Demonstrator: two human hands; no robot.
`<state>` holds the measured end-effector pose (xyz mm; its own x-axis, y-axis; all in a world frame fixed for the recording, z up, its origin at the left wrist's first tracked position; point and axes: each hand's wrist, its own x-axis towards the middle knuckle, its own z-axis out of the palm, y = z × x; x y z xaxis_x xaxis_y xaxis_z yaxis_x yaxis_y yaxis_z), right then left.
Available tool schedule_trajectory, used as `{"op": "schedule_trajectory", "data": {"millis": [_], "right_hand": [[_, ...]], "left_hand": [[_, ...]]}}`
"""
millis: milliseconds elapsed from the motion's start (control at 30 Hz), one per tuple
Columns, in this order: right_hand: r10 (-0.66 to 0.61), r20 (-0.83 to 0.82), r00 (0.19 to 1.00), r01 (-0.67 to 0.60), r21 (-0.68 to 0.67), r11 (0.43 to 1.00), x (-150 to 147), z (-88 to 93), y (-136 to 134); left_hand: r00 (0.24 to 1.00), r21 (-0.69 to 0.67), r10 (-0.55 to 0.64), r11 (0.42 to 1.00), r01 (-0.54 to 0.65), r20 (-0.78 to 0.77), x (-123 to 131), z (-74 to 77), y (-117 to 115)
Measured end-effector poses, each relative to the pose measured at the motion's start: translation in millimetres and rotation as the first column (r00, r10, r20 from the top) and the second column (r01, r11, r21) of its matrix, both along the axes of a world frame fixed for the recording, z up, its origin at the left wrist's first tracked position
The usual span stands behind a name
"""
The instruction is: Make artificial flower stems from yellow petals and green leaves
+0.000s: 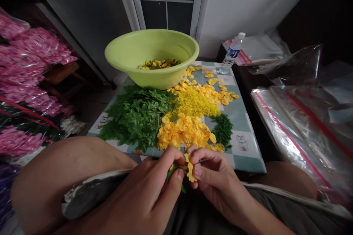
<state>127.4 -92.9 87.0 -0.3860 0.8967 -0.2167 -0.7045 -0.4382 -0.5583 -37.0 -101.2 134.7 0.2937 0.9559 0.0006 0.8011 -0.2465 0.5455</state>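
Observation:
Close to my lap, my left hand (165,176) pinches a small artificial flower stem with green leaves (171,173) between thumb and index finger. Facing it, my right hand (211,169) grips a yellow artificial petal piece (190,169) with a scalloped edge, and the two hands almost meet there. Just beyond them on the low table lies a heap of orange-yellow petal pieces (184,130). Beside it are a pile of green artificial leaves (135,114), a mound of thin yellow pieces (197,102) and a small dark green bunch (223,128).
A lime-green basin (151,53) with finished-looking yellow and green pieces stands at the table's back. A water bottle (231,53) is at the far right corner. Clear plastic bags (298,117) lie to the right, wrapped pink flowers (33,66) to the left.

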Motion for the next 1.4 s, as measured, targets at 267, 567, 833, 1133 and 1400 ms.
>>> {"op": "schedule_trajectory", "data": {"millis": [267,567,833,1133,1400], "right_hand": [[-0.018,-0.054,0.998,0.020,0.024,1.000,-10,0.1,-1],[0.003,0.009,1.000,-0.004,0.133,0.991,-9,2.4,-1],[-0.020,-0.034,0.999,0.025,0.159,0.987,-18,-0.5,-4],[0.061,-0.178,0.982,-0.048,0.074,0.996,-15,3.1,0],[0.139,-0.225,0.964,-0.150,-0.032,0.988,-16,-1.0,3]], "left_hand": [[0.992,0.056,-0.049,0.998,0.042,0.118,-7,2.7,-4],[0.974,0.063,-0.140,0.989,0.130,0.176,-11,1.0,0],[0.937,0.032,-0.206,0.978,0.205,0.281,-6,3.5,7],[0.862,-0.056,-0.225,0.958,0.280,0.453,-4,2.6,12],[0.849,-0.160,-0.164,0.947,0.278,0.503,-4,4.5,13]]}}
